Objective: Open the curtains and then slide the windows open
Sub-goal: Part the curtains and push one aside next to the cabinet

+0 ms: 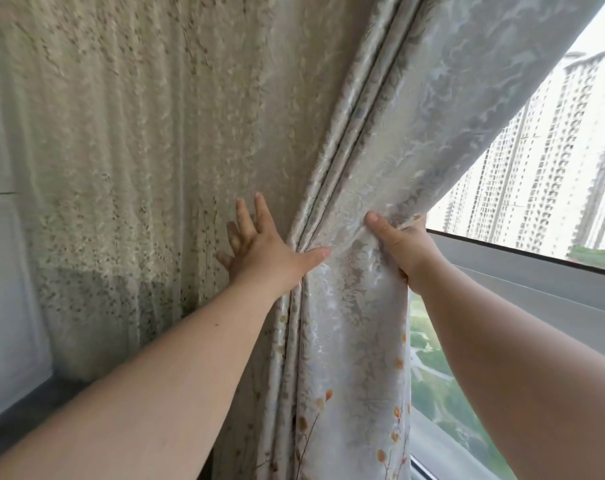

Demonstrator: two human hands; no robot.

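Observation:
A pale, leaf-patterned curtain (356,341) hangs bunched in folds down the middle of the view. My right hand (403,247) grips its right edge, thumb on the front and fingers hidden behind the fabric. My left hand (263,247) lies flat against the curtain's left side, fingers spread, thumb pressing the folds. A sheer lace curtain (121,150) covers the area to the left. The window (554,168) shows at the right, uncovered, with tall buildings outside.
A dark horizontal window frame bar (536,271) crosses the glass at right. A dark sill (24,407) runs along the lower left, beside a white panelled wall (3,289). Green ground far below shows through the lower pane (443,393).

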